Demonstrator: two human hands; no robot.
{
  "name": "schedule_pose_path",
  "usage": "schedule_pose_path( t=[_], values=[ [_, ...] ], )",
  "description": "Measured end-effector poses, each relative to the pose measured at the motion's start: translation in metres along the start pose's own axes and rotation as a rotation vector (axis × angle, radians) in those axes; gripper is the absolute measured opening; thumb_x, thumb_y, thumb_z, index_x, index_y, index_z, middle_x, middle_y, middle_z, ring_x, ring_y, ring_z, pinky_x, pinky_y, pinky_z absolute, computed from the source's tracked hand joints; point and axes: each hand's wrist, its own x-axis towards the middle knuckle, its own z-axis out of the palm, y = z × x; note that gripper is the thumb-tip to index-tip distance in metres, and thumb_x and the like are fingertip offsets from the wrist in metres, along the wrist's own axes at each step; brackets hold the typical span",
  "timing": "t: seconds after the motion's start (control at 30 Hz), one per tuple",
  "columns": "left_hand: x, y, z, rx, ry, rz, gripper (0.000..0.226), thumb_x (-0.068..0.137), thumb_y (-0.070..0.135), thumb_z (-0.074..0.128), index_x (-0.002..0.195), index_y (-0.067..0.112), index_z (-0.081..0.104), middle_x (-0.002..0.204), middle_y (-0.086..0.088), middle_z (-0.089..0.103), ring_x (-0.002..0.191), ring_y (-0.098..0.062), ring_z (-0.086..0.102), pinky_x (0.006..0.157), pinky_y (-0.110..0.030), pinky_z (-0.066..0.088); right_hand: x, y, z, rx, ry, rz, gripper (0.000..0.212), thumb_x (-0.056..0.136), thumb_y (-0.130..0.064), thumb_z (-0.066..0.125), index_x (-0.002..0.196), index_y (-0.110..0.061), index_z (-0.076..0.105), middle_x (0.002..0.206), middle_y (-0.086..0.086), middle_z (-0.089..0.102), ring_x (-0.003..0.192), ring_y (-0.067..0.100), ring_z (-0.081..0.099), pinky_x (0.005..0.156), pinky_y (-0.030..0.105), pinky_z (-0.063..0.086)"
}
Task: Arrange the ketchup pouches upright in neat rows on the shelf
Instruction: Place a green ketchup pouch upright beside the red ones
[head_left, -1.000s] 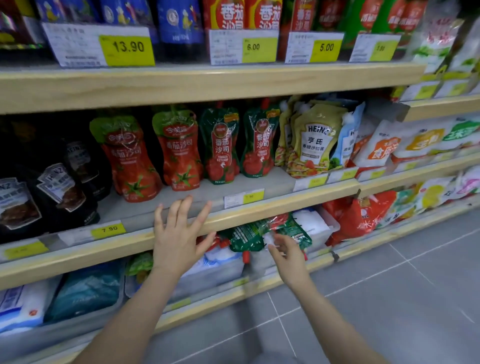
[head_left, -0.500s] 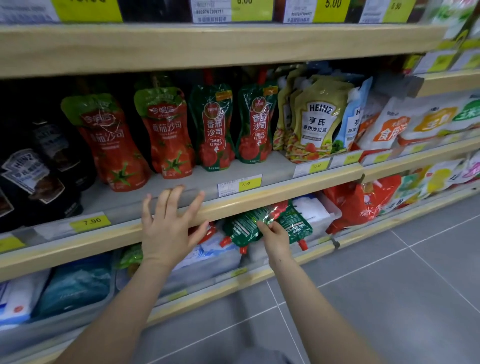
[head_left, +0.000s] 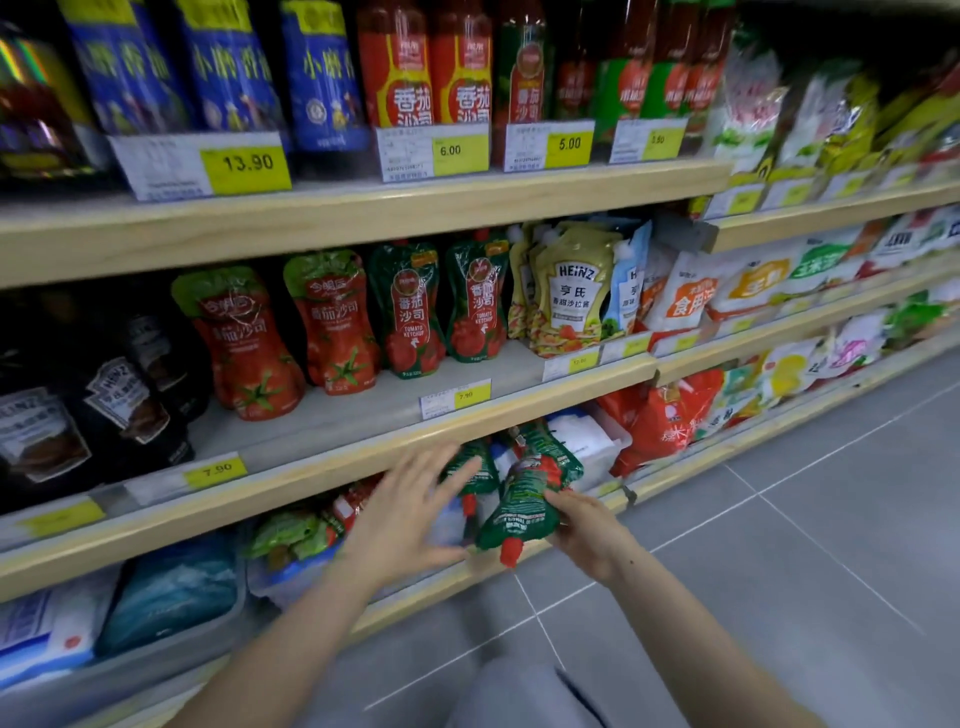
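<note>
My right hand grips a green ketchup pouch, spout pointing down, pulled out in front of the lower shelf. Another green pouch lies just behind it on that lower shelf. My left hand hovers beside them with fingers spread, holding nothing. On the middle shelf stand two green pouches and two red pouches, all upright near the back.
Dark Heinz pouches crowd the shelf's left. Yellow Heinz dressing pouches stand to the right. Price tags line the wooden shelf edge. A grey bin with packets sits on the bottom shelf. Grey tiled floor lies at the right.
My right hand has pulled a green pouch out from the lower shelf toward me. My left hand dropped from the middle shelf's edge to beside that pouch. The camera tilted up.
</note>
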Motion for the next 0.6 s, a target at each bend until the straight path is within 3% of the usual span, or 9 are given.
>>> schedule_pose_path(
  t=[0.07, 0.13, 0.2, 0.27, 0.33, 0.4, 0.5, 0.6],
  values=[
    [0.008, 0.038, -0.001, -0.189, -0.051, 0.065, 0.084, 0.075, 0.053, 0.069, 0.144, 0.023, 0.033, 0.147, -0.009, 0.04, 0.133, -0.022, 0.038, 0.109, -0.043, 0.028, -0.009, -0.006, 0.007, 0.037, -0.02, 0.032, 0.017, 0.094, -0.003, 0.045, 0.105, 0.003, 0.057, 0.085, 0.013, 0.071, 0.077, 0.02, 0.067, 0.054, 0.022, 0.056],
    [0.017, 0.06, -0.003, -0.273, 0.066, 0.073, 0.057, 0.076, 0.03, 0.077, 0.128, 0.016, 0.057, 0.13, -0.006, 0.059, 0.117, -0.02, 0.057, 0.098, -0.043, 0.047, -0.018, -0.013, 0.014, 0.054, -0.035, 0.061, 0.02, 0.094, -0.004, 0.045, 0.108, 0.004, 0.057, 0.089, 0.015, 0.068, 0.081, 0.021, 0.065, 0.053, 0.021, 0.055],
    [0.027, 0.065, -0.013, -0.366, 0.141, 0.017, 0.038, 0.074, 0.017, 0.078, 0.11, 0.011, 0.069, 0.112, -0.005, 0.069, 0.102, -0.021, 0.066, 0.085, -0.038, 0.054, -0.025, -0.021, 0.019, 0.055, -0.062, 0.088, 0.025, 0.095, -0.007, 0.045, 0.112, 0.008, 0.055, 0.095, 0.02, 0.065, 0.085, 0.025, 0.064, 0.057, 0.023, 0.056],
    [0.037, 0.063, -0.025, -0.444, 0.128, -0.064, 0.025, 0.082, 0.022, 0.07, 0.106, 0.013, 0.069, 0.103, -0.005, 0.072, 0.093, -0.02, 0.067, 0.081, -0.032, 0.053, -0.031, -0.028, 0.019, 0.052, -0.097, 0.095, 0.027, 0.097, -0.011, 0.043, 0.112, 0.008, 0.055, 0.095, 0.021, 0.066, 0.087, 0.028, 0.067, 0.061, 0.025, 0.057],
    [0.049, 0.055, -0.041, -0.511, 0.058, -0.219, 0.021, 0.09, 0.034, 0.059, 0.092, 0.015, 0.067, 0.082, -0.003, 0.07, 0.076, -0.018, 0.065, 0.066, -0.029, 0.047, -0.038, -0.032, 0.022, -0.037, -0.093, 0.075, 0.025, 0.097, -0.016, 0.044, 0.105, 0.004, 0.056, 0.085, 0.017, 0.071, 0.08, 0.026, 0.07, 0.058, 0.026, 0.056],
    [0.063, 0.042, -0.049, -0.566, 0.061, -0.338, 0.033, 0.091, 0.038, 0.056, 0.068, 0.014, 0.056, 0.059, -0.001, 0.058, 0.057, -0.016, 0.054, 0.051, -0.024, 0.033, -0.037, -0.026, 0.017, -0.407, -0.009, -0.086, 0.029, 0.09, -0.024, 0.057, 0.109, -0.003, 0.05, 0.098, 0.012, 0.066, 0.085, 0.02, 0.067, 0.063, 0.027, 0.055],
    [0.079, 0.031, -0.061, -0.651, 0.035, -0.438, 0.043, 0.09, 0.036, 0.059, 0.054, 0.014, 0.047, 0.051, -0.001, 0.051, 0.047, -0.011, 0.044, 0.044, -0.021, 0.031, -0.04, -0.013, 0.014, -0.871, -0.002, -0.451, 0.087, 0.064, -0.031, 0.082, 0.134, -0.014, 0.032, 0.129, 0.005, 0.047, 0.117, 0.017, 0.049, 0.097, 0.037, 0.046],
    [0.09, 0.028, -0.065, -0.817, -0.021, -0.529, 0.044, 0.088, 0.04, 0.06, 0.067, 0.001, 0.061, 0.067, -0.018, 0.067, 0.059, -0.022, 0.058, 0.057, -0.041, 0.047, -0.042, 0.001, 0.024, -1.05, -0.025, -0.584, 0.113, 0.048, -0.038, 0.084, 0.141, -0.024, 0.022, 0.131, -0.002, 0.047, 0.117, 0.013, 0.049, 0.096, 0.038, 0.047]
  ],
)
